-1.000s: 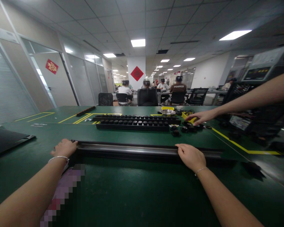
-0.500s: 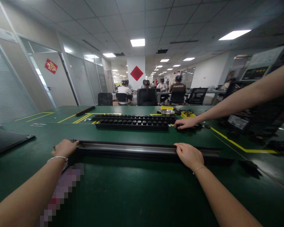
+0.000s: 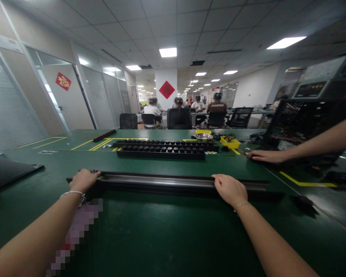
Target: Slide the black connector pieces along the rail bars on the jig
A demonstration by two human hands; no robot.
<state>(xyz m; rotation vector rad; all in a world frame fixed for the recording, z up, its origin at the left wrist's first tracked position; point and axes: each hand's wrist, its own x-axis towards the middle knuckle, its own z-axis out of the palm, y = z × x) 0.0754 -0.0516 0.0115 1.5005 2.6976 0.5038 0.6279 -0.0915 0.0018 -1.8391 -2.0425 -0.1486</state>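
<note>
A long black channel-shaped rail with a shiny inner face lies crosswise in front of me on the green table. My left hand is closed over it near its left end, thumb pointing right along the upper edge. Farther right, my right hand grips the same rail, its fingers bent over the far edge and its fingertips hidden. The rail's right end extends past that hand. Beyond it lie two black strips with rows of round parts, the nearer strip parallel to the rail.
A co-worker's hand rests on the table at right. Behind the strips are a metal bowl and a yellow tray with black cables. A dark panel lies at left, another person's fingers beside it. A small black piece sits right.
My left hand has shifted slightly right along the rail, exposing its left end. My right hand stays put. The co-worker's hand has drawn back to the right, away from the strips.
</note>
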